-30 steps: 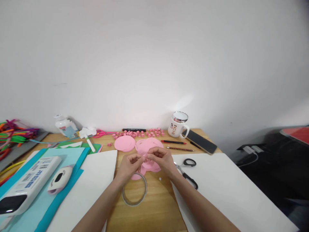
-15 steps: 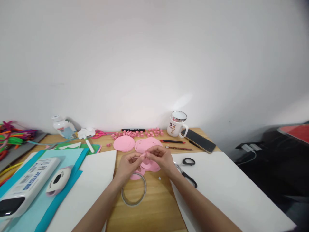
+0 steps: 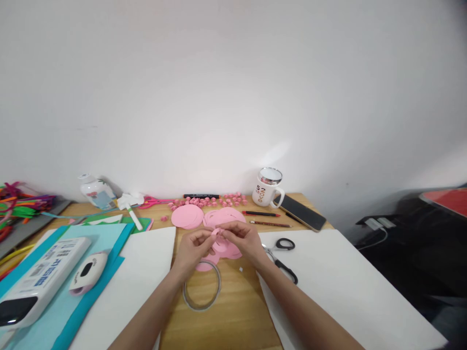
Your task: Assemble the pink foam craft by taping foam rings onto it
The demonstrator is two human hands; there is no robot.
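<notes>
My left hand [image 3: 195, 246] and my right hand [image 3: 242, 238] meet over the middle of the table, fingertips pinched together. Between them is a small piece of pink paper [image 3: 216, 234], partly covered by the fingers. Below and behind the hands lie pink paper cut-outs [image 3: 231, 250], overlapping one another. A stack of pink paper circles [image 3: 187, 216] rests just past my left hand. Nearer to me, a roll of tape [image 3: 203, 307] lies flat beneath my left wrist. Black-handled scissors [image 3: 286, 270] lie to the right of my right hand, their blades partly hidden by the arm.
Small pink paper rolls [image 3: 199, 202] are strewn along the wall beside a black marker [image 3: 200, 196]. A white mug [image 3: 265, 192], a phone [image 3: 302, 214] and pencils [image 3: 270, 223] stand or lie at back right. White sheets [image 3: 328, 272] flank both arms; a white bottle [image 3: 98, 192] leans back left.
Both hands stay in nearly the same place. The fingertips have shifted slightly on the pink paper, and the right hand sits a touch lower.
</notes>
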